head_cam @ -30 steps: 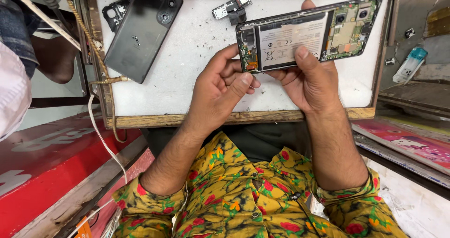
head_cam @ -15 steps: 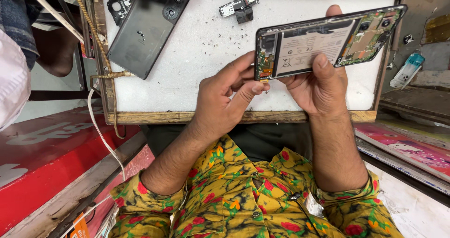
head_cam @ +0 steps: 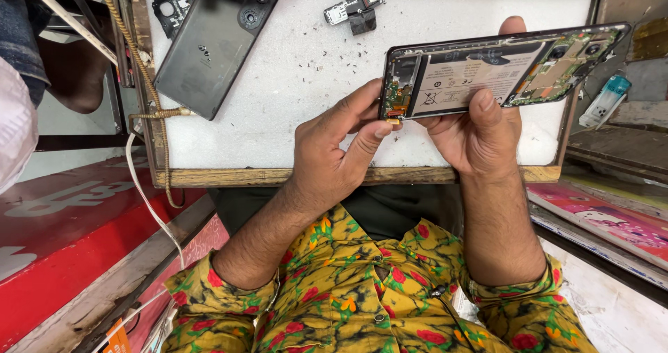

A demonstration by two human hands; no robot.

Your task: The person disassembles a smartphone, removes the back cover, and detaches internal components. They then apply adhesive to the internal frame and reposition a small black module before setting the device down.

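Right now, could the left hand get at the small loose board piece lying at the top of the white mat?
Probably yes. The left hand only pinches the opened phone's lower end, and bare white mat lies between it and the small board piece.

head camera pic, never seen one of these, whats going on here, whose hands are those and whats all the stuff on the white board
The picture comes from a camera worn on a person's head, looking down, so the two bare hands are that person's own; the yellow flowered sleeves are theirs too. The right hand holds an opened phone with its back off, so the battery and green circuit boards show. The left hand pinches at the phone's lower end, thumb and forefinger touching the edge there. On the white worktop lie the dark back cover, a black plastic frame piece partly under it, and a small loose circuit part. A small bottle lies off to the right.
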